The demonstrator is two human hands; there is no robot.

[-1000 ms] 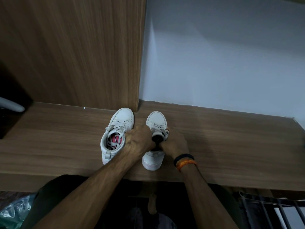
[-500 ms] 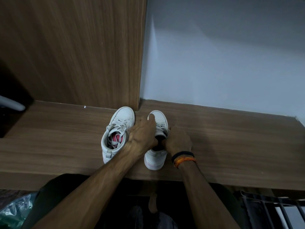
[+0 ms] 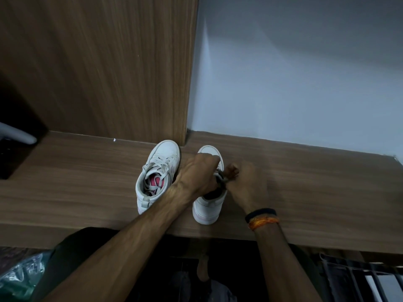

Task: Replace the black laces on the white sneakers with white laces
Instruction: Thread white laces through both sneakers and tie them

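Two white sneakers stand side by side on a wooden shelf (image 3: 305,184), toes pointing toward the back where a wood panel (image 3: 109,68) meets a pale wall (image 3: 294,68). The left sneaker (image 3: 157,174) sits just beside the person's left forearm, untouched; its loose pale laces (image 3: 160,168) run down the front and spill into the opening, where a pink insole (image 3: 154,182) shows.

The right sneaker (image 3: 208,204) is the one being worked on. The left hand (image 3: 199,174) lies across the top of it, covering most of the tongue and eyelets, fingers curled down over the front so that only the toe cap beyond and the heel part nearer the person remain in sight. What those fingers have hold of under the hand I cannot tell. The right hand (image 3: 246,182) is just beside the sneaker on its right, thumb and fingertips closed in a pinch on a short stretch of lace (image 3: 220,175) that comes out from the upper eyelets; the bit showing looks partly dark and partly pale in this dim light, so its colour is unsure. A black band (image 3: 260,213) and an orange thread (image 3: 263,221) circle the right wrist, which rests above the shelf's front edge
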